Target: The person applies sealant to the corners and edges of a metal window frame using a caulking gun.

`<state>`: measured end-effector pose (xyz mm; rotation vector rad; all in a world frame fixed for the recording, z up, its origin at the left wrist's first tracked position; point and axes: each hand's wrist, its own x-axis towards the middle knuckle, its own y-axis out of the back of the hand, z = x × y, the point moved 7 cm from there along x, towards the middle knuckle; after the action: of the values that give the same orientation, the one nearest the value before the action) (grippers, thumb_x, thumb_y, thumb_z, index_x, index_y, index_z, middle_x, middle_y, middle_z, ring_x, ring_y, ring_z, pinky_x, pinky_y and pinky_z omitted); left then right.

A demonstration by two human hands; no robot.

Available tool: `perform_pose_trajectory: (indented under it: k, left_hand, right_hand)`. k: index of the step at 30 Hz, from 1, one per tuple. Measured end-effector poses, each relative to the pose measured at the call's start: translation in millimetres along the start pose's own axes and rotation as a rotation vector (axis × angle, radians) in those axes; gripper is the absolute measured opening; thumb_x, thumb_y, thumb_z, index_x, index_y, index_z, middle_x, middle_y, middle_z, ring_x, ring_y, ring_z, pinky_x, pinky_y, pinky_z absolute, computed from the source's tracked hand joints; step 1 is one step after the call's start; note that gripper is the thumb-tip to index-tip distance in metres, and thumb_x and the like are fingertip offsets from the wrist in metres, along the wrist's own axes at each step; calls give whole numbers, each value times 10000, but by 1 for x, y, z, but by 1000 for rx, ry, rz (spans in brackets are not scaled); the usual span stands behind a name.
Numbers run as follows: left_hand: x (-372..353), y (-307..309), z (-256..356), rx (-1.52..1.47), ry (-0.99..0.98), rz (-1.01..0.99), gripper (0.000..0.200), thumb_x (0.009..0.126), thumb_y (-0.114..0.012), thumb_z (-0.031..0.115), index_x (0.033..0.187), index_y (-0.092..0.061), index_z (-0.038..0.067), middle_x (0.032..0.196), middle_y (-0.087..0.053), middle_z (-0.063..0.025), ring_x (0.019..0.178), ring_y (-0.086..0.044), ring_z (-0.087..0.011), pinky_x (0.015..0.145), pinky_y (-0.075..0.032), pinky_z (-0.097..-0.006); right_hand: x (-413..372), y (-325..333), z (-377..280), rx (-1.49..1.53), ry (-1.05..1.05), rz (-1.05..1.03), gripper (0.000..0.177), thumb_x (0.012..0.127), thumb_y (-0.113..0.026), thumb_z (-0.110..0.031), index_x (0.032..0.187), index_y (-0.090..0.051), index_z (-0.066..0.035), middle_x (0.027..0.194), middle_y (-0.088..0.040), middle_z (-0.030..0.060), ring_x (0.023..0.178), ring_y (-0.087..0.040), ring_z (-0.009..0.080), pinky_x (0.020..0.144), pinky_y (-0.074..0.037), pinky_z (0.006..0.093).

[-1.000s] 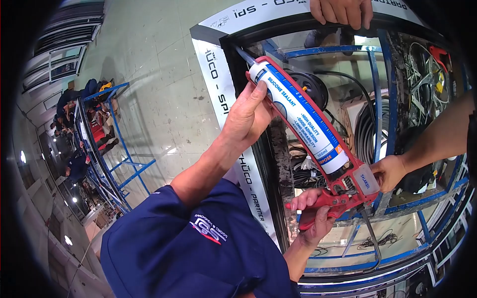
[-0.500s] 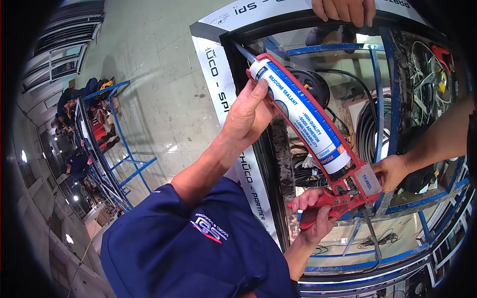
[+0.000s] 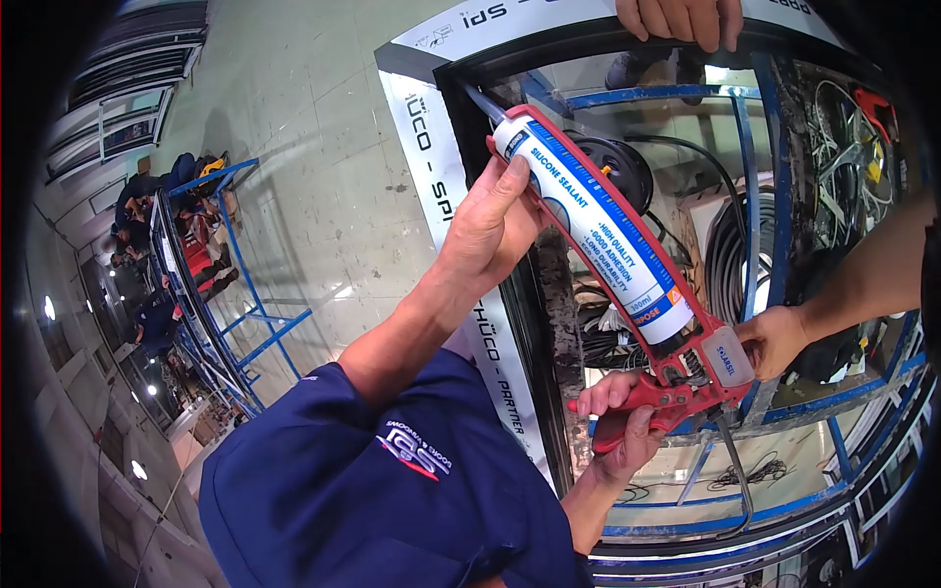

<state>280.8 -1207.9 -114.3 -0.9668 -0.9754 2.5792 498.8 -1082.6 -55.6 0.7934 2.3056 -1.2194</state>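
My left hand (image 3: 495, 220) supports the front of a white and blue silicone sealant tube (image 3: 603, 235), which sits in a red caulking gun (image 3: 720, 367). The clear nozzle (image 3: 482, 101) points at the inner upper-left corner of a black frame (image 3: 524, 343). Around the gun's handle and trigger my right hand (image 3: 627, 426) is closed. Another person's hand (image 3: 774, 343) reaches in from the right and touches the back of the gun. At the top edge, a further hand (image 3: 678, 20) rests on the frame, which has white printed film (image 3: 431, 157) along its outer side.
A blue metal stand (image 3: 752, 225) shows through the frame, with coiled black cable (image 3: 725, 255), a cable reel (image 3: 627, 176) and tangled wires (image 3: 833, 157). Shoes (image 3: 637, 71) show near the top. People (image 3: 157, 318) and another blue stand (image 3: 260, 318) are at the far left.
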Motion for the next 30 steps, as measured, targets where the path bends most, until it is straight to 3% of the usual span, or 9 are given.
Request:
perform_pose_trajectory:
  k: [18, 21, 30]
  left_hand:
    - [-1, -1, 1, 26, -12, -12, 429, 1031, -528, 340, 1348, -458, 59, 1296, -577, -94, 1237, -544, -223, 1082, -403, -477]
    - [-1, -1, 1, 21, -19, -13, 427, 1030, -529, 341, 1347, -461, 62, 1296, -578, -92, 1236, -545, -222, 1082, -403, -477]
    - [-3, -4, 2, 40, -3, -15, 425, 1035, -521, 340, 1350, -462, 62, 1296, -578, -94, 1236, -546, -218, 1076, -404, -480]
  right_hand:
    - [-1, 4, 4, 4, -8, -32, 436, 960, -645, -391, 1063, -517, 13, 893, -534, 85, 782, -539, 202, 682, -471, 396]
    - [0, 5, 5, -41, 36, -21, 430, 1000, -570, -403, 991, -494, 20, 791, -508, 116, 691, -523, 222, 639, -475, 381]
    - [0, 6, 5, -56, 45, -5, 446, 999, -561, -427, 990, -488, 12, 783, -506, 113, 680, -521, 220, 633, -488, 381]
